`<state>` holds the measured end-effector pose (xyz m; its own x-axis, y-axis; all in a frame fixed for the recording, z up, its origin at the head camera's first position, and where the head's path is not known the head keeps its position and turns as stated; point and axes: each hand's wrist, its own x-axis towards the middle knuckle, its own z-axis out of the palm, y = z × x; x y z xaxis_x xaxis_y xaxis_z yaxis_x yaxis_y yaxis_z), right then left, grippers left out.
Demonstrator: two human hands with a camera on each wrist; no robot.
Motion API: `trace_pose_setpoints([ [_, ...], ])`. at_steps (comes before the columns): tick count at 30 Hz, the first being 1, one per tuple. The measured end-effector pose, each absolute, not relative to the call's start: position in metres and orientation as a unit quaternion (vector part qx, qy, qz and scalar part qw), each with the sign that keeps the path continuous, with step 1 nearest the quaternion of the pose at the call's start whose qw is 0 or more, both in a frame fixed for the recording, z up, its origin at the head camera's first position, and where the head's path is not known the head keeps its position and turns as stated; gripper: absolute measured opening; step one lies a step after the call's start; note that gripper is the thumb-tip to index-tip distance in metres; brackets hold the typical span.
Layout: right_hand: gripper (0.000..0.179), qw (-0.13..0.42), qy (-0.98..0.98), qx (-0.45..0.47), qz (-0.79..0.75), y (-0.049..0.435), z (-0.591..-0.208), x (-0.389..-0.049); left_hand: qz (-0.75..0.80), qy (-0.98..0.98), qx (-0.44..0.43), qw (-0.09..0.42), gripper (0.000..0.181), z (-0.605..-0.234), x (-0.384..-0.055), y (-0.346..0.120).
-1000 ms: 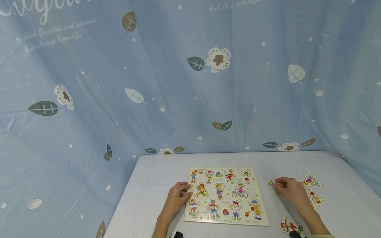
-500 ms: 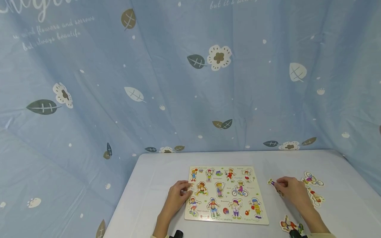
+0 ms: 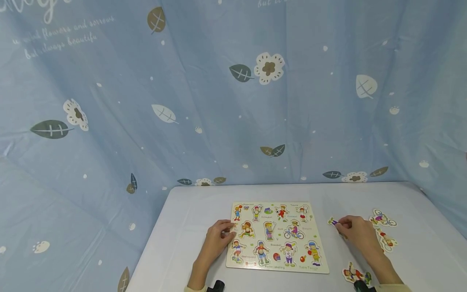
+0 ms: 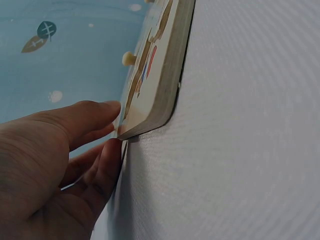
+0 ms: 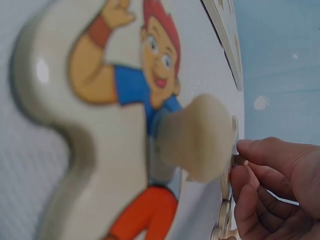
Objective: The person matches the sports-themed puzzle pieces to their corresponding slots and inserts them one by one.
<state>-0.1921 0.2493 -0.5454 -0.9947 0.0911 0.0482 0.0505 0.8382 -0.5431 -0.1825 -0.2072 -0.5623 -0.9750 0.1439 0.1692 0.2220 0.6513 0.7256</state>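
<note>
Gripping a cream rectangular wooden board point(image 3: 259, 234): left hand point(image 3: 215, 239). Nearer the table's point(image 3: 423, 247) right edge, pinching a flat purple-and-green wooden piece point(image 3: 333, 222): right hand point(image 3: 356, 232).

The cream puzzle board point(image 3: 259, 236) lies flat on the bench point(image 3: 204, 202), its corners rounded, bearing rows of cartoon athletes and small English words. Just off its right edge, a cut-out piece point(image 3: 333, 222) shows green and purple, the rest hidden. Farther right lie a bicycle piece point(image 3: 383, 219) and, just beside it, a red-and-white figure piece point(image 3: 386, 241).
</note>
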Motion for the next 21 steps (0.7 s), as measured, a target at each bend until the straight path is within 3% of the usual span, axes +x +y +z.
trace_pose_setpoints([
  [21,0.018,0.028,-0.960,-0.034,0.275,0.2475,-0.5399,-0.1914,-0.408,-0.906,-0.102,0.051,0.028,-0.5617,-0.1814,-0.2069],
])
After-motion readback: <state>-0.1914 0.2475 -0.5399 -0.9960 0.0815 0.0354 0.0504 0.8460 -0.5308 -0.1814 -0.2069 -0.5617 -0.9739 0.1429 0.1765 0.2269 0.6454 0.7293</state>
